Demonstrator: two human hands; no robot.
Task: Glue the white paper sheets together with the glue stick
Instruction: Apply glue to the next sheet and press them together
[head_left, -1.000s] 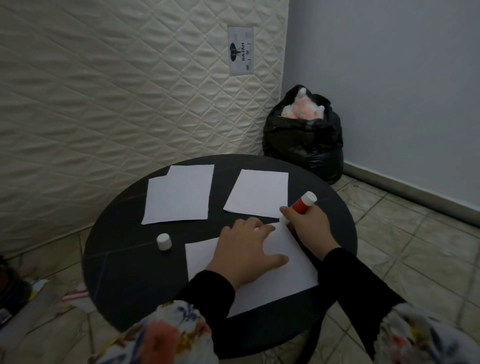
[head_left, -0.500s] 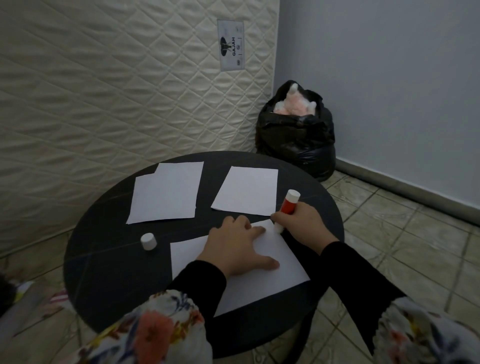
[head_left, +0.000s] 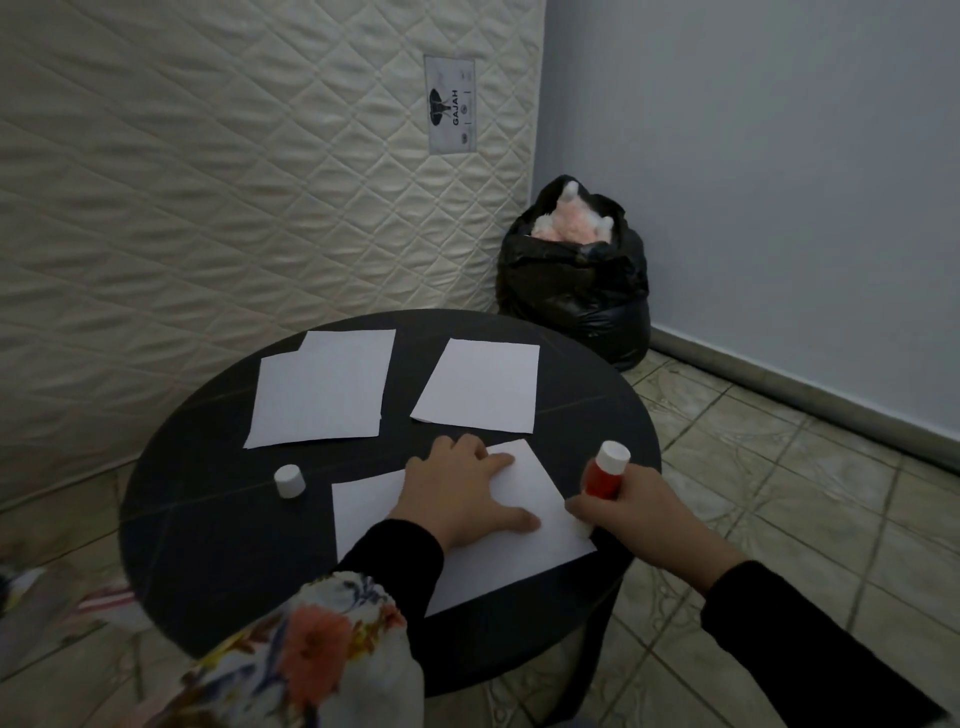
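Note:
On the round black table, my left hand lies flat with spread fingers on the near white sheet, pinning it down. My right hand grips the red glue stick tilted, its lower tip touching the sheet's right edge near the front corner. The glue stick's white cap stands on the table to the left of the sheet. Two overlapping white sheets lie at the back left. A single white sheet lies at the back right.
A quilted mattress leans upright behind the table. A stuffed black rubbish bag sits in the corner by the blue-grey wall. Tiled floor lies to the right; some clutter lies on the floor at the left.
My right hand has slid the glue stick down the right edge of the near sheet, from its far corner towards the near corner. My left hand stays pressed on the sheet.

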